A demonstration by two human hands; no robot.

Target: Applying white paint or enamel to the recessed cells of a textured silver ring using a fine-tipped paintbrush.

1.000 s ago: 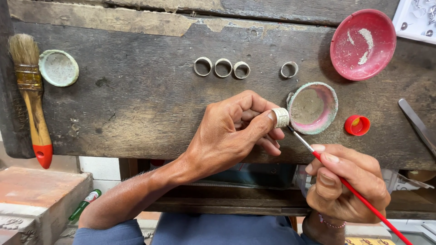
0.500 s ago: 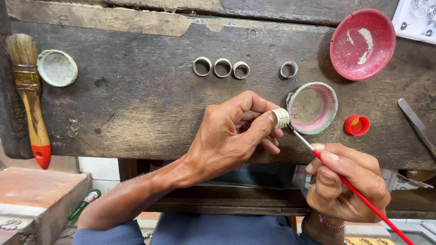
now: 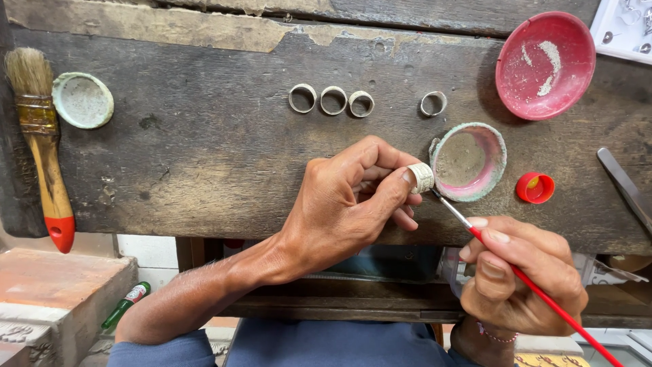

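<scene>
While the left hand [image 3: 353, 197] pinches the metal ring [image 3: 422, 177] steady, the right hand [image 3: 523, 272], gripping a fine red brush [image 3: 536, 291], should touch its tip lightly to the band.

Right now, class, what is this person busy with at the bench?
The left hand pinches a pale metal ring between its fingertips. The right hand holds a thin red-handled brush with its tip touching the ring. Beside them stands a small crusted dish. Four more rings lie on the worn wooden bench, with a red bowl and a large paintbrush.
</scene>
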